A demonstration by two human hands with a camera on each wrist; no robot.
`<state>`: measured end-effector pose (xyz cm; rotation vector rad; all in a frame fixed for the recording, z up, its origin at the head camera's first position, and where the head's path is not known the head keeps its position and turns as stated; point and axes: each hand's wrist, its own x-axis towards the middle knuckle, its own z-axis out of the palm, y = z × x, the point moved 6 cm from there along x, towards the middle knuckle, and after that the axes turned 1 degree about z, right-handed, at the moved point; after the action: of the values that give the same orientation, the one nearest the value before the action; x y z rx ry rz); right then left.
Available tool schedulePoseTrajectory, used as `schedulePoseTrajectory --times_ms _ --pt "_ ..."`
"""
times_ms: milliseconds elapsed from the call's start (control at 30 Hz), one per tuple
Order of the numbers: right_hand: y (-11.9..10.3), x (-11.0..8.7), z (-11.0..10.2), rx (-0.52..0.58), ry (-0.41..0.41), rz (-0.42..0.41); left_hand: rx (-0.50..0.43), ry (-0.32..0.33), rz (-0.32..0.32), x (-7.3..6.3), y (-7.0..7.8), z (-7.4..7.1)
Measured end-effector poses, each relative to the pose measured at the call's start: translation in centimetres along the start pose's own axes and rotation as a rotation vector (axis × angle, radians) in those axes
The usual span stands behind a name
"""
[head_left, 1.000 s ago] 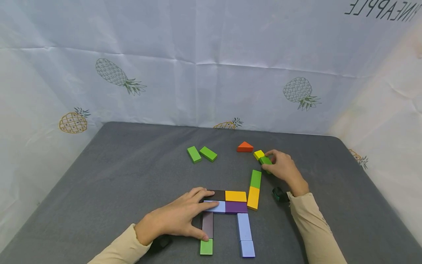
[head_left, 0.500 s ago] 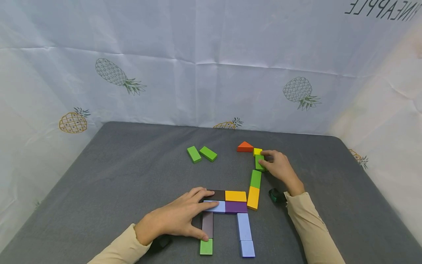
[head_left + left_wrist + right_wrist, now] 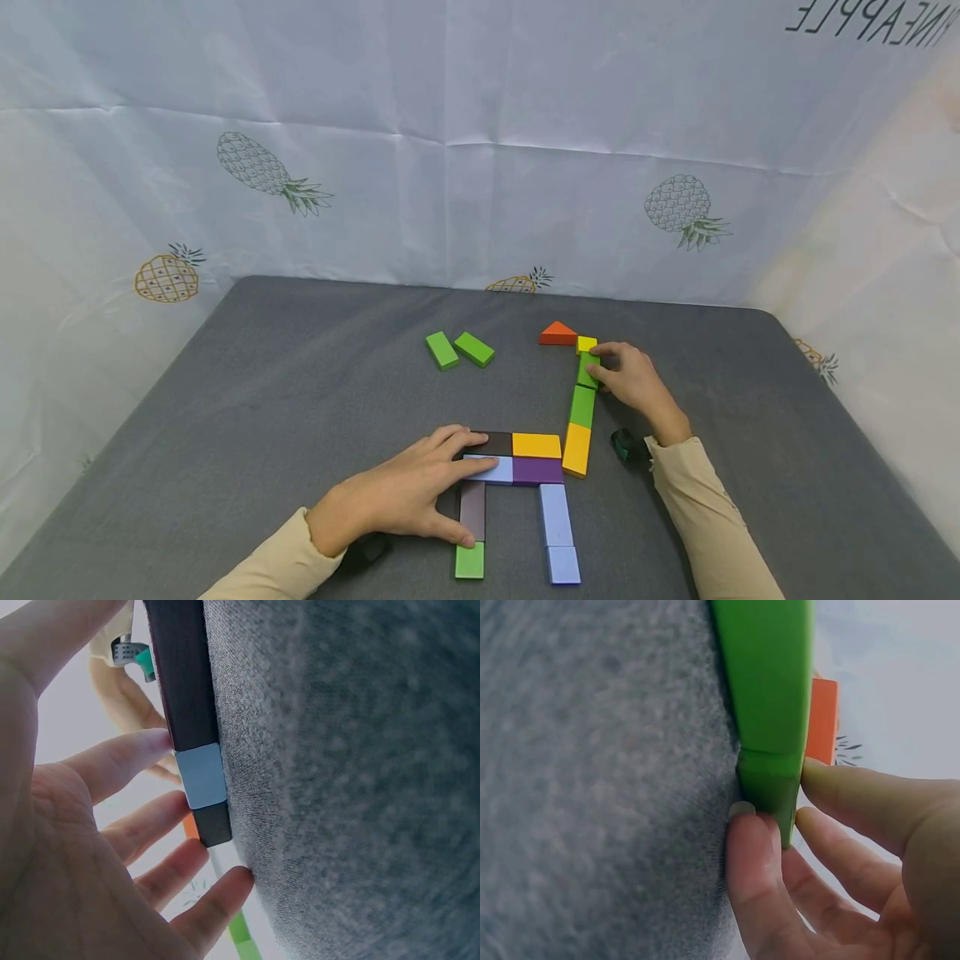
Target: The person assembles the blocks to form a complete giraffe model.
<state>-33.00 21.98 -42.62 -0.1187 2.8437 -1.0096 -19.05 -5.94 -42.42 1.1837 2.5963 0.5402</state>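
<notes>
In the head view my right hand (image 3: 636,382) pinches a green block (image 3: 584,362). That block meets a lower green block (image 3: 582,407), with a yellow-orange block (image 3: 577,450) below it. A small yellow block (image 3: 586,342) touches its top end, beside a red-orange triangular block (image 3: 557,335). Fingers and thumb flank the pinched block in the right wrist view. My left hand (image 3: 405,493) lies spread over a black block (image 3: 497,444), a light blue block (image 3: 501,472) and a purple-grey block (image 3: 472,508); its thumb touches near a green end block (image 3: 469,562).
A yellow-orange block (image 3: 536,446) and a purple block (image 3: 537,472) continue the two rows. Light blue blocks (image 3: 556,514) form a right leg. Two loose green blocks (image 3: 474,349) lie further back. White pineapple-print fabric (image 3: 480,208) hangs behind the grey table (image 3: 315,375).
My right hand has moved left and turned the green block with the small yellow one into line, then drawn the green block down against the lower green block. My left hand has stayed put.
</notes>
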Motion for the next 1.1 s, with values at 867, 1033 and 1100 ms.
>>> schedulePoseTrajectory --times_ms 867,1033,1100 --pt "-0.06 0.00 0.10 0.004 -0.015 -0.009 -0.008 -0.014 -0.012 0.01 -0.08 0.10" --pt "-0.05 0.03 0.16 0.006 -0.019 -0.003 -0.009 -0.018 -0.013 0.02 -0.06 0.05" --pt "-0.09 0.00 0.15 0.004 -0.019 -0.002 -0.009 -0.018 -0.015 0.02 -0.03 0.03"
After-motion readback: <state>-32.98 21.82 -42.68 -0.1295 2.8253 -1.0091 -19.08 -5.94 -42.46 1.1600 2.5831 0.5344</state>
